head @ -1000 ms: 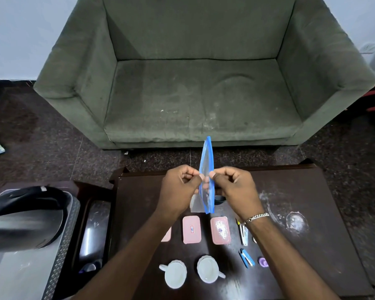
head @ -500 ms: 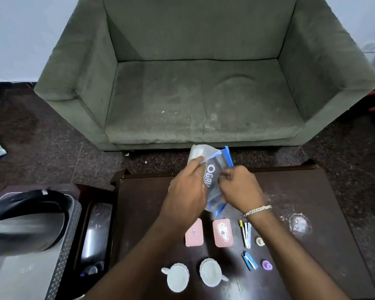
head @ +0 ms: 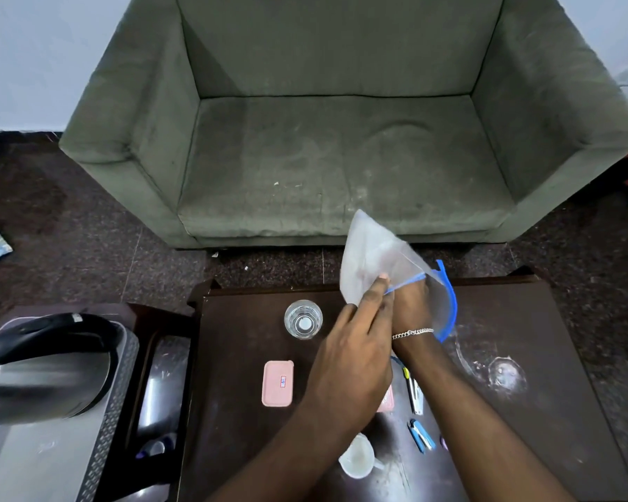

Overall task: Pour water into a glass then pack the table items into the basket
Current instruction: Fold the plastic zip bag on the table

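Observation:
My left hand (head: pixel 356 346) pinches the near wall of a clear zip bag (head: pixel 370 255) with a blue rim, held above the far edge of the dark table (head: pixel 232 356). The fingers of my right hand (head: pixel 410 306), a bracelet on its wrist, sit in the bag's mouth and hold its rim open. On the table stand a glass of water (head: pixel 302 319), a pink box (head: pixel 277 383), a second pink box (head: pixel 387 399) mostly hidden under my left arm, a white cup (head: pixel 358 460), nail clippers (head: pixel 414 393) and a blue clip (head: pixel 421 434).
A steel kettle (head: pixel 40 371) with a black handle stands in a metal container with a patterned wall (head: pixel 116 393) at the left. A green sofa (head: pixel 341 157) stands just beyond the table. Wet marks (head: pixel 504 375) lie on the table's right side.
The bag went from flat and edge-on between both hands to spread open, shifted right. My right hand moved into its mouth. The glass of water has come into view.

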